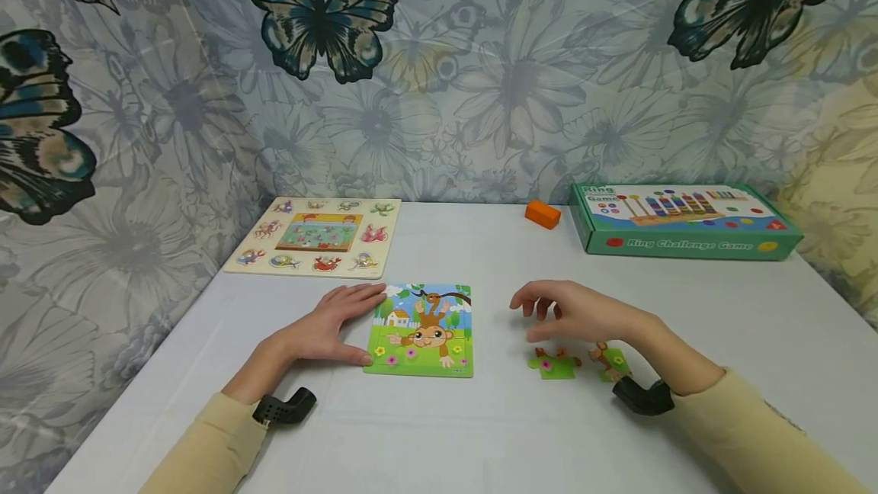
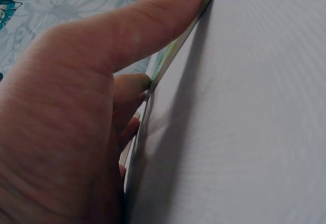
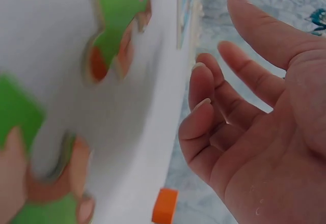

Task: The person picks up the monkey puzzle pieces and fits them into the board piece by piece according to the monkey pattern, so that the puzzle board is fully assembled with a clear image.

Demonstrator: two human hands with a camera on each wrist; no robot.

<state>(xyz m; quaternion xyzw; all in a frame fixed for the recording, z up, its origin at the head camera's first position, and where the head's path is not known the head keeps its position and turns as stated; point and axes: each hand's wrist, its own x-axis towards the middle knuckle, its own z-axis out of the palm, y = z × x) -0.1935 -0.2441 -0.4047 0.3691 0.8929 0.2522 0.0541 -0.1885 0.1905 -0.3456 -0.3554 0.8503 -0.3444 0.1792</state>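
Note:
A square monkey jigsaw puzzle board lies flat on the table, showing a monkey hanging upside down by its tail. My left hand rests along its left side, thumb at the lower left corner and fingertips at the upper left. In the left wrist view, the thumb presses on the board's edge. My right hand hovers over the table with loosely bent fingers and nothing in them. Below it lie two loose puzzle pieces, a green one with a pink flower and another partly hidden by the wrist.
A cream board with sea-creature pictures lies at the back left. An orange block and a green Ring Challenge Game box stand at the back right. Butterfly-patterned fabric hangs behind the white table.

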